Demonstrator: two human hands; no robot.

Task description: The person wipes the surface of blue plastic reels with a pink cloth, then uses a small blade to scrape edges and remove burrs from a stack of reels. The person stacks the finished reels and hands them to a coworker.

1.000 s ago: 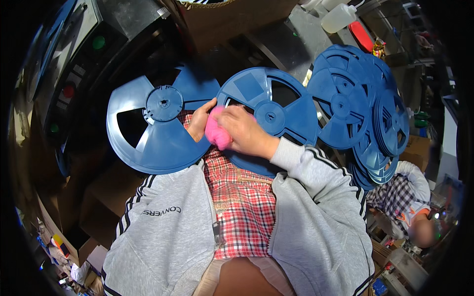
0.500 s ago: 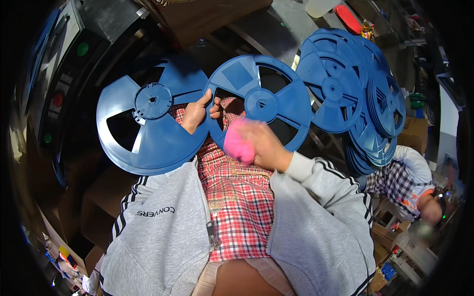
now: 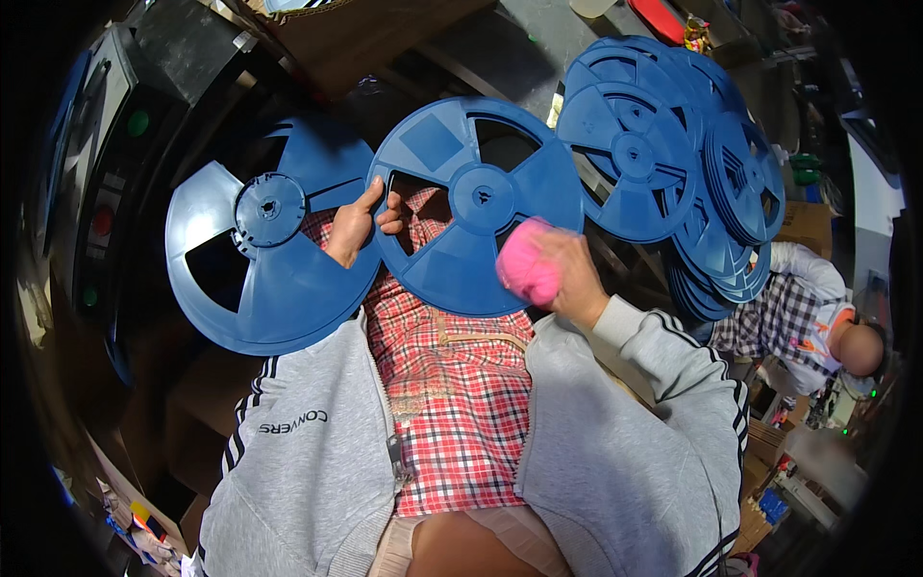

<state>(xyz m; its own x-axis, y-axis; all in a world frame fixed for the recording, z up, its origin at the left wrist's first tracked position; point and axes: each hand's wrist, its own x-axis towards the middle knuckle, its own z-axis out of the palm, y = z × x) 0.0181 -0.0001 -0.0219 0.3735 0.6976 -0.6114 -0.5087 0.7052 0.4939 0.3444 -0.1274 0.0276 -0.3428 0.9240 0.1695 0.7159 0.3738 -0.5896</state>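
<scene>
In front of my chest is a blue plastic reel disc [image 3: 484, 197] with a round hub and wide cut-out windows. My left hand [image 3: 357, 223] grips its left rim, thumb on the face and fingers through a window. A pink cloth [image 3: 528, 262] is bunched in my right hand [image 3: 577, 276], against the disc's lower right face. Another blue disc, with a clipped hub [image 3: 270, 210], lies at the left over my left forearm, hiding it. My left wrist shows at one of its windows.
Several blue discs [image 3: 635, 154] are piled at the right. A cardboard box [image 3: 385, 34] stands at the far side. On the left is a dark machine with round green and red buttons [image 3: 138, 122]. Another person [image 3: 803, 303] is at the far right, near boxes.
My right hand has moved the pink cloth right across the disc, from its lower left to its lower right. My left hand keeps its grip. The view has shifted slightly.
</scene>
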